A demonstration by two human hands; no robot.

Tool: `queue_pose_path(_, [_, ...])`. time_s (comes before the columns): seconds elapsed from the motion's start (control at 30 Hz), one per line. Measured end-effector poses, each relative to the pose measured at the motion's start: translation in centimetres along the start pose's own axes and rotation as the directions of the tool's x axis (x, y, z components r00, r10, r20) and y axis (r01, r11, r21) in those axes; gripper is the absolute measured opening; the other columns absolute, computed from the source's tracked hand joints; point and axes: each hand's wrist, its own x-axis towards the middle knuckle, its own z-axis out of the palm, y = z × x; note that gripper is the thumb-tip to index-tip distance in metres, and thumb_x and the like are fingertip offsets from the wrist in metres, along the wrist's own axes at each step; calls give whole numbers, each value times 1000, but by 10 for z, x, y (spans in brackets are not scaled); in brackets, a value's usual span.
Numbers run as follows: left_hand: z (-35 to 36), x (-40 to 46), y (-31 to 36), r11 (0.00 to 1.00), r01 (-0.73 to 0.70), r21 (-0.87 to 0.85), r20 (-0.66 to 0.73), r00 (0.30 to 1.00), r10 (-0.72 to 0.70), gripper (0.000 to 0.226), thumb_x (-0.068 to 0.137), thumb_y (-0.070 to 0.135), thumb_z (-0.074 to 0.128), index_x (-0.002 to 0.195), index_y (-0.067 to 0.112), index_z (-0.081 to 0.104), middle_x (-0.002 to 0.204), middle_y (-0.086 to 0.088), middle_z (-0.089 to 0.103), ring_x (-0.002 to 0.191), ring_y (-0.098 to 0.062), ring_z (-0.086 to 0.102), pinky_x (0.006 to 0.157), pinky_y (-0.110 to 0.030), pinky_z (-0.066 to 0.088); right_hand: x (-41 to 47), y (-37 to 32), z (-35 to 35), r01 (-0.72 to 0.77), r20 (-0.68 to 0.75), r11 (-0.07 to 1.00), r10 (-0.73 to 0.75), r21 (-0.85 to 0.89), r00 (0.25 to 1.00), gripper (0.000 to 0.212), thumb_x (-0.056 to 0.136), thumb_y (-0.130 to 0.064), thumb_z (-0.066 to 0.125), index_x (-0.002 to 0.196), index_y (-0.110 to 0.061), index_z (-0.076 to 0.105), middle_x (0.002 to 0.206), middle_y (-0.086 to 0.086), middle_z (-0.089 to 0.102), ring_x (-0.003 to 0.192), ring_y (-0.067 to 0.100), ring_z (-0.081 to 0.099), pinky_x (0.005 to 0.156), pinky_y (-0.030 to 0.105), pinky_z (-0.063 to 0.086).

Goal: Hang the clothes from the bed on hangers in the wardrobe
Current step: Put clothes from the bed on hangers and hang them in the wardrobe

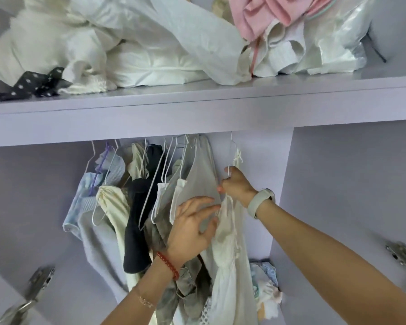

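Your right hand [236,185] has its grip curled around the thin white wire hanger [231,158], which carries the soft cream garment [227,235]. The hanger sits right of the other hung clothes [136,207]. Your left hand [192,227], fingers spread apart, presses flat on the sheer grey fabric [201,181] left of the hanger.

I saw matt, smooth lilac board on the wardrobe shelf [197,113], thin white-coated wire hangers [164,170], a soft cream cloth garment [227,254], shiny metal hinges [401,256], and glossy crinkled plastic bags [333,38].
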Motion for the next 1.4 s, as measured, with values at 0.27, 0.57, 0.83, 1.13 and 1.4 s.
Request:
queue_pose_path(0.27, [14, -3, -18, 981, 191, 29, 16, 981, -191, 39, 84, 30, 40, 106, 14, 68, 110, -5, 60, 103, -20, 56, 89, -40, 46, 4, 39, -49, 141, -197, 872, -259, -469, 946, 24, 86, 0, 35, 105, -5, 49, 87, 14, 56, 81, 36, 56, 74, 39, 49])
queue_pose_path(0.57, [38, 13, -14, 966, 234, -113, 59, 972, -228, 39, 88, 11, 51, 127, 6, 51, 127, -10, 50, 117, -25, 50, 96, -30, 40, -28, 73, -73, 194, -391, 934, -305, -299, 868, 11, 96, -9, 36, 91, -15, 45, 62, 11, 59, 62, 31, 58, 70, 35, 49])
queue_pose_path(0.83, [85, 7, -8, 772, 528, -355, 345, 841, -417, 52, 95, 17, 47, 142, 8, 27, 145, -10, 32, 132, -23, 35, 109, -34, 31, -130, 149, -84, 94, -391, 953, -206, -288, 897, 21, 88, -23, 60, 74, -23, 45, 54, 1, 64, 54, 1, 61, 60, 19, 44])
queue_pose_path(1.13, [168, -42, 27, 720, 637, -277, 742, 618, -261, 57, 97, 19, 44, 145, 4, 17, 151, -13, 22, 136, -28, 28, 109, -34, 24, -271, 199, -127, -88, -434, 526, -583, -846, 686, 26, 97, -38, 31, 86, -21, 47, 61, -1, 61, 50, 19, 58, 40, 22, 39])
queue_pose_path(1.4, [214, -98, 119, 770, 543, -335, 882, 469, 53, 64, 96, 23, 45, 147, 7, 8, 155, -11, 9, 142, -23, 14, 114, -34, 14, -399, 211, -119, -397, -630, 501, -486, -769, 606, 29, 99, -33, 31, 88, -15, 50, 43, -3, 49, 34, 18, 46, 41, 15, 24])
